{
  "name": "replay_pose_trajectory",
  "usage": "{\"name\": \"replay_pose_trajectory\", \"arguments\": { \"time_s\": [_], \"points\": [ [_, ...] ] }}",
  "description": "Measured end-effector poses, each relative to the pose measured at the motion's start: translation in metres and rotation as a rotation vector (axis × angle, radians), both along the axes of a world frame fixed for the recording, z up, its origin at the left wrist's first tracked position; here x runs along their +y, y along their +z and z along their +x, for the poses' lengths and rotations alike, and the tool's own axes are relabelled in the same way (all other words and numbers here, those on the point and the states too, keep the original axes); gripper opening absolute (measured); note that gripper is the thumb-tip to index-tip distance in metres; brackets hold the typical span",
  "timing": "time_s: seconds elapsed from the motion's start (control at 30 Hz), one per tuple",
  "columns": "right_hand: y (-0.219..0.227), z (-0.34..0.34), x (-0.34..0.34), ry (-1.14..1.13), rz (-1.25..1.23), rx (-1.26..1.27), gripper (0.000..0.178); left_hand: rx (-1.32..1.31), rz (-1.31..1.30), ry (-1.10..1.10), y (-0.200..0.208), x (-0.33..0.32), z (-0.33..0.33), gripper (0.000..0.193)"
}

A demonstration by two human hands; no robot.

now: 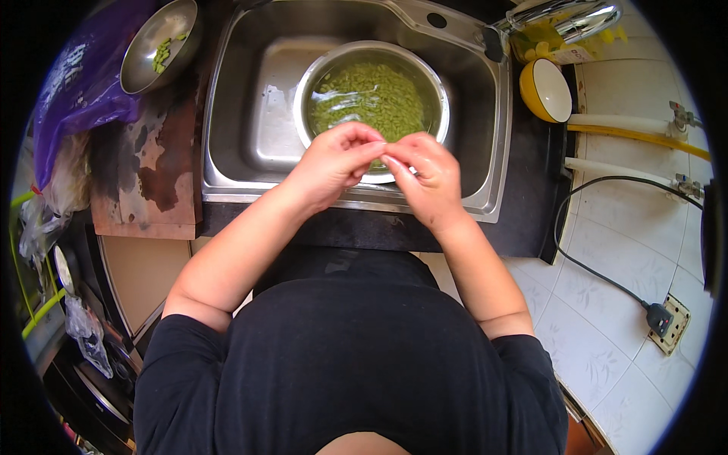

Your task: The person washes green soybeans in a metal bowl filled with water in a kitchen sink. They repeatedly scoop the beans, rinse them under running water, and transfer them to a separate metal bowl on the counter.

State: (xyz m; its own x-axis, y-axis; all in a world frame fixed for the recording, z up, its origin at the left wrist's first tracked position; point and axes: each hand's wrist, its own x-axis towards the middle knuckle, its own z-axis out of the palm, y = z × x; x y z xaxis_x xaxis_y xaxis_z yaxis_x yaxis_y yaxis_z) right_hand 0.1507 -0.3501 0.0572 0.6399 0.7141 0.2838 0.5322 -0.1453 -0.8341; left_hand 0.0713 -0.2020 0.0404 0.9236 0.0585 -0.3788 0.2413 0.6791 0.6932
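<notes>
My left hand [341, 163] and my right hand [426, 173] meet fingertip to fingertip over the near rim of a round metal basin [303, 114]. Both are closed in a pinch, and whatever lies between the fingers is too small or too hidden to make out. Water fills the basin, with many small green beans [371, 95] lying in it. The basin stands inside a steel sink [262, 155]. At the upper left, a small metal bowl [140, 49] holds several more green beans [161, 54].
Left of the sink lies a stained wooden board [144, 174] beside a purple plastic bag [87, 91]. A yellow bowl with a white inside [547, 91] stands at the right, below the chrome faucet [584, 21]. A black cable runs to a plug [660, 318] on the tiled wall.
</notes>
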Motion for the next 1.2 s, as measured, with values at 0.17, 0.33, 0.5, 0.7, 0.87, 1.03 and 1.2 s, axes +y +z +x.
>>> {"name": "replay_pose_trajectory", "arguments": {
  "time_s": [0.17,0.33,0.5,0.7,0.87,1.03,1.2],
  "points": [
    [-0.035,0.008,-0.011,-0.053,-0.202,0.543,0.015,0.188,-0.314,0.214,-0.039,0.026,-0.022,0.015],
    [-0.076,0.062,-0.029,-0.265,-0.222,0.893,0.031,0.217,-0.342,0.436,-0.057,0.072,-0.047,0.015],
    [-0.114,0.099,-0.012,-0.227,-0.424,0.623,0.034,0.176,-0.227,0.49,-0.067,0.095,-0.072,0.019],
    [-0.161,0.116,0.037,-0.074,-0.65,-0.099,0.024,0.127,-0.335,0.502,-0.078,0.095,-0.073,0.019],
    [-0.176,0.118,0.06,-0.003,-0.89,-0.309,0.019,0.104,-0.403,0.539,-0.085,0.1,-0.074,0.019],
    [-0.181,0.119,0.065,0.014,-0.933,-0.349,0.016,0.122,-0.398,0.542,-0.083,0.099,-0.071,0.019],
    [-0.17,0.108,0.062,-0.061,-0.72,-0.292,0.016,0.196,-0.271,0.506,-0.08,0.092,-0.064,0.018]
  ]
}}
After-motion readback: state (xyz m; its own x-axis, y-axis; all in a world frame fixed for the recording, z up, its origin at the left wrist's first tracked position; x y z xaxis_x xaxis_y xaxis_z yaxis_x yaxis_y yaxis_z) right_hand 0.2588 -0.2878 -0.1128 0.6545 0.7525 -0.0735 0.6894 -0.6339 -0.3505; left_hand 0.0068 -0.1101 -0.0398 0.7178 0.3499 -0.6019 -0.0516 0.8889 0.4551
